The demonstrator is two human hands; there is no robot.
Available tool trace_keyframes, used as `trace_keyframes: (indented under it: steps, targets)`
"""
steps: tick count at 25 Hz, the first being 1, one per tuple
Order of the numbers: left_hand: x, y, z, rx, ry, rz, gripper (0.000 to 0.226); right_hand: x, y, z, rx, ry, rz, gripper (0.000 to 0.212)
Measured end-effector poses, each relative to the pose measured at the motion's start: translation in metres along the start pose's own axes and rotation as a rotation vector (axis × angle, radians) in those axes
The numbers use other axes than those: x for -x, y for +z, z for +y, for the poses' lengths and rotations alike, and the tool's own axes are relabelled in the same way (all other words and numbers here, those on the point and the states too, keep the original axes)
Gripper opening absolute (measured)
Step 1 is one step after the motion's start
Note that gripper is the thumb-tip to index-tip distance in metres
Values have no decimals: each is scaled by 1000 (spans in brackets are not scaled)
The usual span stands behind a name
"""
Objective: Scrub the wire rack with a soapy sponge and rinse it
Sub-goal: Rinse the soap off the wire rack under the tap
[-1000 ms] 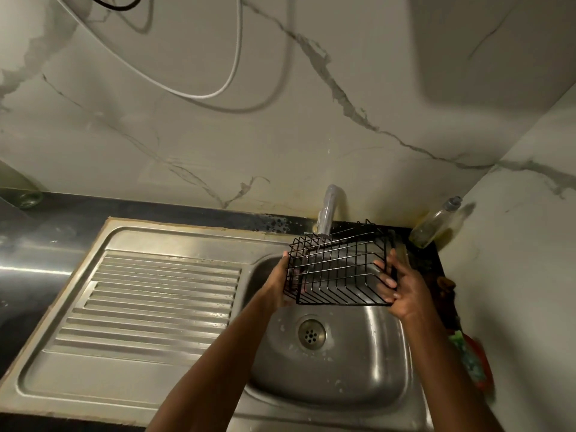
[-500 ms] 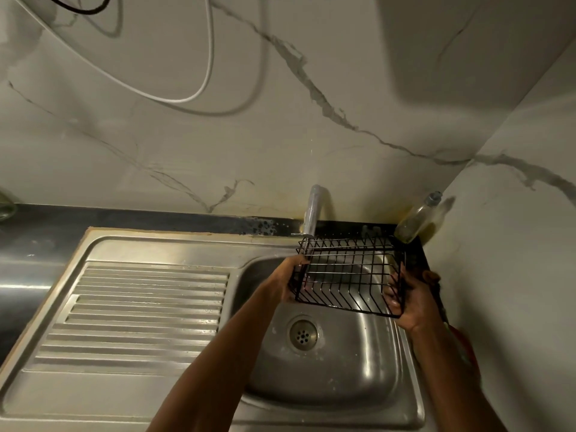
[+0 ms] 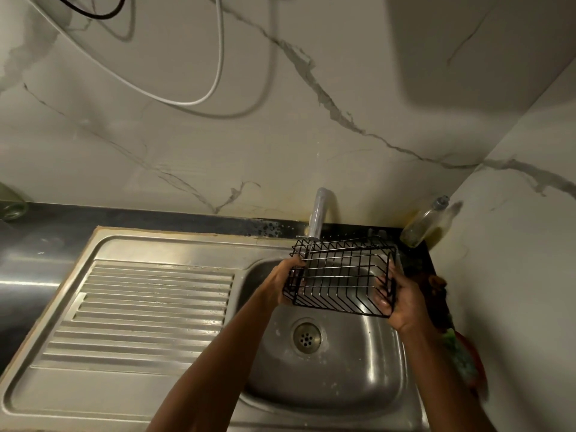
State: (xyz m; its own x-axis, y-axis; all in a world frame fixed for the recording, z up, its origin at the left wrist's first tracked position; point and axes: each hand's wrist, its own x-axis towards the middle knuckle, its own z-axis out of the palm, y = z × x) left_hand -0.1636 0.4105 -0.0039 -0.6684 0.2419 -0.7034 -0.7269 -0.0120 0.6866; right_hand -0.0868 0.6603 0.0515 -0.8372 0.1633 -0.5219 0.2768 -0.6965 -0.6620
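Note:
A black wire rack (image 3: 339, 275), shaped like a shallow basket, hangs over the steel sink basin (image 3: 367, 369) just under the tap (image 3: 318, 213). My left hand (image 3: 282, 283) grips its left end, fingers curled over the rim. My right hand (image 3: 402, 302) grips its right end, fingertips showing through the wires. The rack's open side faces up, tilted slightly toward me. A green sponge (image 3: 458, 350) lies on the right sink edge, partly hidden by my right forearm. I cannot tell whether water runs from the tap.
A ribbed steel drainboard (image 3: 149, 310) lies left of the basin. A dish-soap bottle (image 3: 427, 224) leans in the back right corner. The drain (image 3: 307, 337) sits below the rack. White and black cables (image 3: 218, 73) hang on the marble wall.
The rack has turned from standing on edge to lying flatter with its open side up, and it has moved lower under the tap. Both hands keep their hold.

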Motion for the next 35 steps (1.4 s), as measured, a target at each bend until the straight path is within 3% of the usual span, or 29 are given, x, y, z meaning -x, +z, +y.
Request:
trace_keyframes:
  steps: [4,8,17,20,23,28,32,35]
  targets:
    - [2,13,6,-127,35,101,42,4,2,4,-49,-29,20,29]
    - [0,14,6,45,-11,14,51,2,-11,-1,-22,-62,16,21]
    - [-9,21,7,-1,-125,10,52,6,-20,-3,-3,-46,30,30]
    - [-4,8,6,111,-91,-9,42,6,-17,-6,-11,-65,62,28]
    - [-2,-2,2,141,-19,-1,59,4,-13,-8,-32,-64,79,28]
    - [-1,-7,1,64,5,-13,49,-2,-21,-8,-35,-61,62,13]
    - [6,1,3,-108,18,-35,31,-1,-26,-7,-24,-47,47,18]
    - [12,-2,2,-30,18,-62,43,2,-24,-6,-18,-48,41,21]
